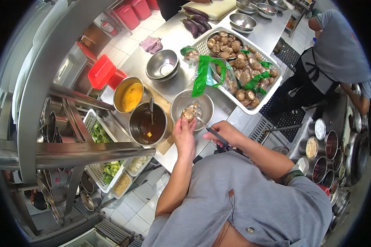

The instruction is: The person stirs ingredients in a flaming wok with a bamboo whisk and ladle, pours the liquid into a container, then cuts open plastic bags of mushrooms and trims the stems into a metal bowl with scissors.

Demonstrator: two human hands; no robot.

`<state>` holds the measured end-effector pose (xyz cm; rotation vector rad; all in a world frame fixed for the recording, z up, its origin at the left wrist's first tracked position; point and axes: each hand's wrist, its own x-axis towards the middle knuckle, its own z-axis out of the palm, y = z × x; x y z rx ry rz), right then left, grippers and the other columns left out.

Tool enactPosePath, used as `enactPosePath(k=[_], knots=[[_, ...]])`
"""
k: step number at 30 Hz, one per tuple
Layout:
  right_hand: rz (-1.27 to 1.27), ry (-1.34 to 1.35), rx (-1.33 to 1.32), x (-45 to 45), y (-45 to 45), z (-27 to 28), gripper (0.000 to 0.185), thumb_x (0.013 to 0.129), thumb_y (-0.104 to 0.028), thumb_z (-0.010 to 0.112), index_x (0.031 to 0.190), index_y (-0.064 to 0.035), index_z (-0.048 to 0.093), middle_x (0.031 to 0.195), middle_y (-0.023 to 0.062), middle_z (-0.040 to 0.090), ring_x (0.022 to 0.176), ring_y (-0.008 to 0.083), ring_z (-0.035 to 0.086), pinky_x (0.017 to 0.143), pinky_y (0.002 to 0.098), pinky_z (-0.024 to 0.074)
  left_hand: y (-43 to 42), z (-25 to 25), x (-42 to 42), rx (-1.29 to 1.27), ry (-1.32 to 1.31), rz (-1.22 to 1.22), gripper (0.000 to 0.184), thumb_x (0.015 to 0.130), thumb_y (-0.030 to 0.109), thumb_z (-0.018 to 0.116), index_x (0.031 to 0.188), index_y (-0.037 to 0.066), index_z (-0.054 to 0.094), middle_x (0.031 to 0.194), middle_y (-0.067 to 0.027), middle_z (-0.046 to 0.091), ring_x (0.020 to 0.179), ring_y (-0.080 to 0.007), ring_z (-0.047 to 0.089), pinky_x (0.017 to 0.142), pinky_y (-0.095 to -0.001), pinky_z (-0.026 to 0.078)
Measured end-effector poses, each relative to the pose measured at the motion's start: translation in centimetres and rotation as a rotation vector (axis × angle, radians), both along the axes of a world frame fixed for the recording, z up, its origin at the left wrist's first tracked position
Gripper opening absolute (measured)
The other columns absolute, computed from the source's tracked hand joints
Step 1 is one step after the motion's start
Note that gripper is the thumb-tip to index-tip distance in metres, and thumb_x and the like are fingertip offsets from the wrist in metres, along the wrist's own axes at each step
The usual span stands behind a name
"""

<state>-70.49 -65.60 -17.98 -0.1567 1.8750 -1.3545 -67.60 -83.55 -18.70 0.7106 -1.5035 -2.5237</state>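
My left hand (184, 133) pinches a brown and white mushroom (189, 113) over a steel bowl (208, 101). Closed round the dark handle of a small knife (215, 136) is my right hand (226, 133), the blade pointing toward the mushroom at the bowl's near edge. Small pieces lie inside the bowl. Beyond it, a white crate (272, 92) holds many brown mushrooms (245, 76), some in clear bags with green tape. A green and clear bag (202, 74) hangs over the crate's left corner.
Left of the bowl stand a pot of dark liquid (142, 129) with a ladle and a pot of yellow liquid (132, 96). Stacked bowls (163, 65) and eggplants (198, 20) are farther back. A co-worker (336, 49) stands at right. Metal shelving (86, 154) is at left.
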Motion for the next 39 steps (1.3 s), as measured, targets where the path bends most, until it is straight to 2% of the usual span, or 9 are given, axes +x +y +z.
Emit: enactPosePath(k=[2, 3, 6, 12, 18, 27, 30, 34, 39], knots=[[-0.081, -0.277, -0.232, 0.0, 0.6, -0.3, 0.058, 0.084, -0.057, 0.076, 0.076, -0.0016, 0.062, 0.066, 0.0021, 0.059, 0.057, 0.01, 0.056, 0.052, 0.0302, 0.0456, -0.9, -0.5, -0.1, -0.004, 0.006, 0.005, 0.033, 0.107, 0.021, 0.048, 0.127, -0.005, 0.055, 0.116, -0.0127, 0.065, 0.105, -0.0197, 0.066, 0.097, -0.0327, 0.053], [-0.075, -0.286, -0.216, 0.0, 0.8, -0.2, 0.062, 0.084, -0.062, 0.074, 0.078, -0.0019, 0.061, 0.067, 0.0019, 0.056, 0.059, 0.0121, 0.053, 0.054, 0.0307, 0.044, -1.3, -0.6, -0.2, -0.013, 0.007, 0.004, 0.033, 0.107, 0.02, 0.048, 0.127, -0.005, 0.054, 0.117, -0.0132, 0.065, 0.105, -0.02, 0.066, 0.096, -0.0325, 0.054], [0.186, 0.065, -0.027, -0.5, 1.8, -1.1, 0.064, 0.082, -0.065, 0.074, 0.079, -0.0028, 0.061, 0.068, 0.001, 0.053, 0.063, 0.0123, 0.051, 0.055, 0.0311, 0.0416, -2.1, -0.1, -0.2, -0.033, 0.031, -0.014, 0.035, 0.107, 0.02, 0.05, 0.13, -0.005, 0.054, 0.114, -0.0123, 0.067, 0.099, -0.0182, 0.067, 0.091, -0.0307, 0.056], [0.246, 0.05, -0.018, -1.1, 1.9, 0.8, 0.063, 0.08, -0.065, 0.076, 0.081, -0.0032, 0.063, 0.069, 0.0012, 0.054, 0.066, 0.0136, 0.051, 0.057, 0.0334, 0.0403, -2.1, 2.0, 0.0, -0.171, 0.013, -0.073, 0.036, 0.106, 0.019, 0.054, 0.133, -0.005, 0.056, 0.11, -0.0104, 0.068, 0.094, -0.0149, 0.067, 0.087, -0.0291, 0.058], [0.162, 0.1, -0.016, -1.3, 1.3, 2.0, 0.059, 0.079, -0.061, 0.078, 0.074, -0.0048, 0.063, 0.067, 0.0009, 0.054, 0.064, 0.0132, 0.05, 0.058, 0.0332, 0.0405, -2.3, 2.6, -0.1, -0.238, 0.007, -0.088, 0.036, 0.105, 0.017, 0.056, 0.132, -0.007, 0.056, 0.105, -0.0107, 0.068, 0.09, -0.0146, 0.068, 0.086, -0.0295, 0.059], [0.067, 0.047, -0.027, -1.2, 4.0, 1.8, 0.051, 0.078, -0.051, 0.084, 0.07, -0.0071, 0.061, 0.062, 0.0002, 0.058, 0.054, 0.0101, 0.057, 0.05, 0.0272, 0.0438, -0.8, 4.5, -1.9, -0.244, 0.02, -0.12, 0.036, 0.104, 0.015, 0.056, 0.131, -0.009, 0.057, 0.11, -0.0127, 0.069, 0.091, -0.0152, 0.069, 0.083, -0.0279, 0.058], [0.085, -0.056, -0.087, -1.0, 8.3, 2.7, 0.05, 0.08, -0.051, 0.083, 0.071, -0.0068, 0.062, 0.062, -0.0001, 0.058, 0.055, 0.0097, 0.057, 0.051, 0.0262, 0.0442, 1.1, 5.6, -5.1, -0.22, 0.106, -0.189, 0.037, 0.103, 0.018, 0.058, 0.131, -0.007, 0.058, 0.111, -0.0129, 0.069, 0.09, -0.0153, 0.069, 0.081, -0.0269, 0.058], [0.059, -0.042, -0.118, -0.6, 11.5, 1.0, 0.05, 0.082, -0.052, 0.081, 0.073, -0.0064, 0.061, 0.062, -0.0005, 0.058, 0.057, 0.0095, 0.057, 0.051, 0.0274, 0.044, 8.5, 9.6, -13.3, -0.27, 0.178, -0.445, 0.035, 0.101, 0.016, 0.062, 0.127, -0.007, 0.06, 0.11, -0.014, 0.07, 0.088, -0.0162, 0.07, 0.077, -0.0257, 0.058], [0.038, 0.01, -0.056, -0.7, 12.9, 1.1, 0.05, 0.083, -0.052, 0.08, 0.072, -0.0062, 0.062, 0.063, 0.0002, 0.06, 0.058, 0.0092, 0.057, 0.053, 0.0278, 0.0441, 18.3, 8.1, -24.7, -0.293, 0.118, -0.66, 0.032, 0.099, 0.022, 0.065, 0.12, -0.003, 0.065, 0.1, -0.009, 0.069, 0.082, -0.0171, 0.07, 0.07, -0.0243, 0.058]])
